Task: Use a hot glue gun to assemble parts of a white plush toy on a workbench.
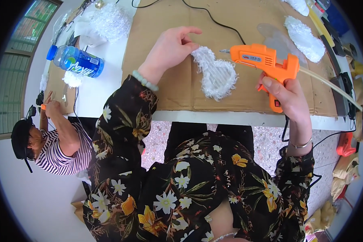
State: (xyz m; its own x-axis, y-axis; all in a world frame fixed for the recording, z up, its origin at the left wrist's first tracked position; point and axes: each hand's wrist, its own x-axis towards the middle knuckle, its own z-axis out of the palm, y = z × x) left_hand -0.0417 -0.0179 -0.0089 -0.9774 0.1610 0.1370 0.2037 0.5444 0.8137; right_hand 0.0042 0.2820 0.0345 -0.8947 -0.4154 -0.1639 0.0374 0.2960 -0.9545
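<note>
My right hand (288, 94) is wrapped round the grip of an orange hot glue gun (256, 55). Its metal nozzle points left, and a long pale glue stick (330, 85) sticks out of its back. With thumb and fingertips my left hand (169, 48) pinches the narrow upper end of a white fluffy piece (217, 77), wide at the bottom, with ribbed lines across its middle. The nozzle is close to the piece's upper right side; whether they touch I cannot tell.
Brown cardboard (171, 86) covers the white table. Another white fluffy piece (304, 39) lies at the far right. To the left are a blue-labelled bottle (76, 61) and a white fluffy heap (110, 22). A black cord (213, 18) crosses the cardboard. Another person (62, 145) works at left.
</note>
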